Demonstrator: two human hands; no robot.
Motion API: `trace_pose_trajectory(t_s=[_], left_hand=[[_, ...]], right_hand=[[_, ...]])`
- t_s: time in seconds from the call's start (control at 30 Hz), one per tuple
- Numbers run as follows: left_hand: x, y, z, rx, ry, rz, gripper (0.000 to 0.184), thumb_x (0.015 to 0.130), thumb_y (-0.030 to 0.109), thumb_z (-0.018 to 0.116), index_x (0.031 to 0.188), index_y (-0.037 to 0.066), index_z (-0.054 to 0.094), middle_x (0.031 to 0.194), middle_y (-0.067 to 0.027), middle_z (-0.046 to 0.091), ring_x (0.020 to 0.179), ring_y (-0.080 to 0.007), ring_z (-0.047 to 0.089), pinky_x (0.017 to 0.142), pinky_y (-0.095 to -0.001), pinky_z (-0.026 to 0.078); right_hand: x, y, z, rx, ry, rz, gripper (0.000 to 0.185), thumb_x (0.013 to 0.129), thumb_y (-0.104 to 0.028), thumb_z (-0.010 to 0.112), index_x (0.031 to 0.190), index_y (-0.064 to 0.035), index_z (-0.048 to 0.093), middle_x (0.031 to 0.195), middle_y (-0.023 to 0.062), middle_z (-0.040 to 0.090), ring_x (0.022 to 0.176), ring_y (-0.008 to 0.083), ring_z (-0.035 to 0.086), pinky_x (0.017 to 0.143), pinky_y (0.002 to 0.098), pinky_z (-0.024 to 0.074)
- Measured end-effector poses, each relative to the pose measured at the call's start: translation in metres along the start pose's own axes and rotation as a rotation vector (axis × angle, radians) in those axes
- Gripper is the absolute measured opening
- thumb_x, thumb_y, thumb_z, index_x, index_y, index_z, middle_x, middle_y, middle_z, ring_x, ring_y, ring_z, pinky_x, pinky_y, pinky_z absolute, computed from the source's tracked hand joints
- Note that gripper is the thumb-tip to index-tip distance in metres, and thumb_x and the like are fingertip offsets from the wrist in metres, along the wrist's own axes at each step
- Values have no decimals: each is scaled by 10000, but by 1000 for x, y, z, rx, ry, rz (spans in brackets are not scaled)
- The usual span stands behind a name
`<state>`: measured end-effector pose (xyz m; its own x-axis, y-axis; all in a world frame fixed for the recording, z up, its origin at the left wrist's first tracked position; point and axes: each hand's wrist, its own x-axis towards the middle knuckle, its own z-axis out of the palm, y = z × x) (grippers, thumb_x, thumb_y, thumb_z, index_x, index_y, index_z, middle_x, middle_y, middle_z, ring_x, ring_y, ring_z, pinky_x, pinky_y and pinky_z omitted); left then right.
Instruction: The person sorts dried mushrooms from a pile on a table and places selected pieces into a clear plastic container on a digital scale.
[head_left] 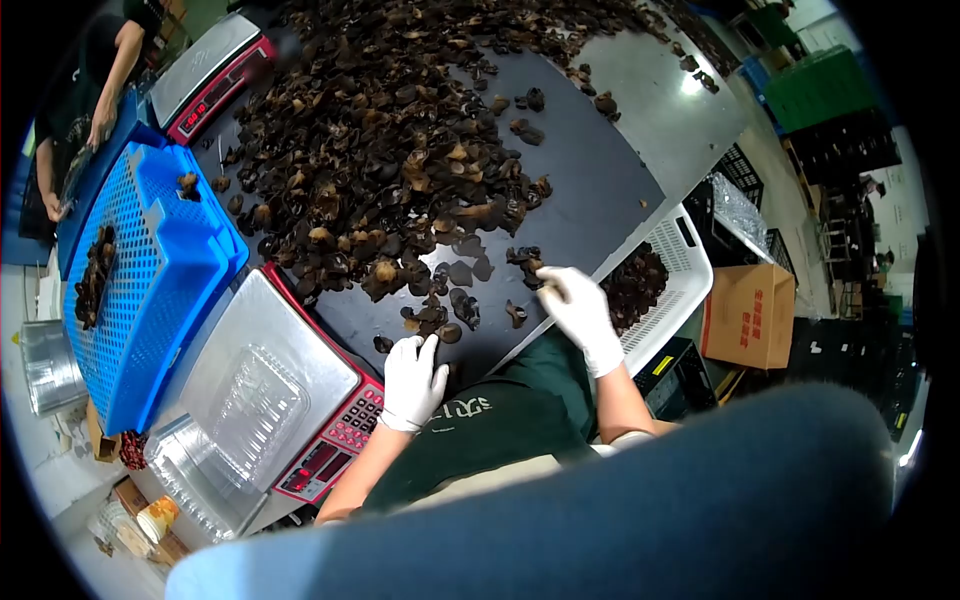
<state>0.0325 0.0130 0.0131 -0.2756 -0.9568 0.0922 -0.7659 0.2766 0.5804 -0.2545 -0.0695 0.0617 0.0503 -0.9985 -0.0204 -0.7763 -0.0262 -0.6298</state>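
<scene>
Most of the dark, curled fungus-like pieces point(370, 150) are still heaped on the bench point(590, 160), while a smaller share is already held in the white basket point(676, 312) at the right and a small clump is carried by the blue perforated basket point(190, 290) at the left; by that measure, far more is left than is done. Near the front edge, the layer is thinned to scattered bits. The gloved left hand point(412, 383) is held partly open beside a few of these, with nothing seen in its grasp; the right hand point(578, 312) is brought up to a small cluster point(525, 262), its fingers half curled (whether anything is gripped cannot be told). The pieces are ruffled and leathery, black to amber, and glossy in places. A ribbed, clear plastic container point(262, 400) is borne by the smooth metal plate of a red-edged scale point(290, 335).
</scene>
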Motion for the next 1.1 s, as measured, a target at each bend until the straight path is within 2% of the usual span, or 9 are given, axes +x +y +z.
trace_pose_trajectory(t_s=[0.17,0.37,0.43,0.5,0.57,0.63,0.77,0.87,1.1], left_hand=[[30,-6,-2,-43,102,-78,419,796,111,676,1193,22,575,1094,-189,546,1031,-364,527,909,-443,439],[43,-15,21,99,89,-18,396,781,89,665,1159,22,566,1317,-274,470,1146,-431,456,1011,-496,400],[43,-17,26,130,2,-19,316,782,77,643,1084,16,576,1310,-271,479,1149,-432,459,993,-489,418],[41,-19,27,152,37,-4,241,787,61,610,1023,20,587,1261,-236,516,1105,-415,489,946,-466,452],[39,-21,23,130,-11,-37,217,795,58,585,1010,33,602,1191,-192,552,1046,-389,521,885,-439,476],[38,-21,20,134,77,22,184,786,48,576,968,53,599,1074,-160,566,956,-355,545,816,-431,479],[35,-16,16,101,44,-22,111,788,38,571,892,78,565,906,-135,538,837,-324,555,723,-422,471],[34,-12,12,20,110,-55,85,845,51,569,926,76,562,854,-128,555,777,-327,575,694,-406,487],[32,-1,-3,-118,75,-226,136,884,75,567,1018,65,551,891,-187,644,824,-373,641,736,-425,514]], right_hand=[[-14,5,67,-178,-266,-71,396,795,-167,670,1181,-113,597,1085,114,627,956,284,645,833,378,523],[-3,-8,60,280,-206,-20,274,835,-101,628,1103,-40,636,1046,141,661,944,300,655,834,358,528],[3,-22,51,510,-376,58,297,828,-121,645,1115,-43,633,1064,155,664,944,317,652,837,361,529],[12,-29,43,463,-354,-14,300,807,-141,663,1093,-54,644,1049,152,675,901,318,647,819,370,523],[31,-14,47,40,151,-483,312,789,-165,671,1084,-66,647,1018,138,672,853,297,638,796,388,508],[36,10,54,-312,244,-286,425,795,-268,681,1182,-105,614,1209,104,580,1092,291,539,841,440,465],[34,30,66,-364,129,-22,479,817,-285,687,1263,-140,590,1199,107,530,1075,293,537,821,419,497],[26,22,83,-92,144,-176,275,850,-183,620,1122,-152,609,1026,88,557,893,281,619,731,394,545],[33,-46,93,123,-54,-559,314,835,-270,657,1097,-101,613,1053,114,611,919,307,609,800,418,481]])
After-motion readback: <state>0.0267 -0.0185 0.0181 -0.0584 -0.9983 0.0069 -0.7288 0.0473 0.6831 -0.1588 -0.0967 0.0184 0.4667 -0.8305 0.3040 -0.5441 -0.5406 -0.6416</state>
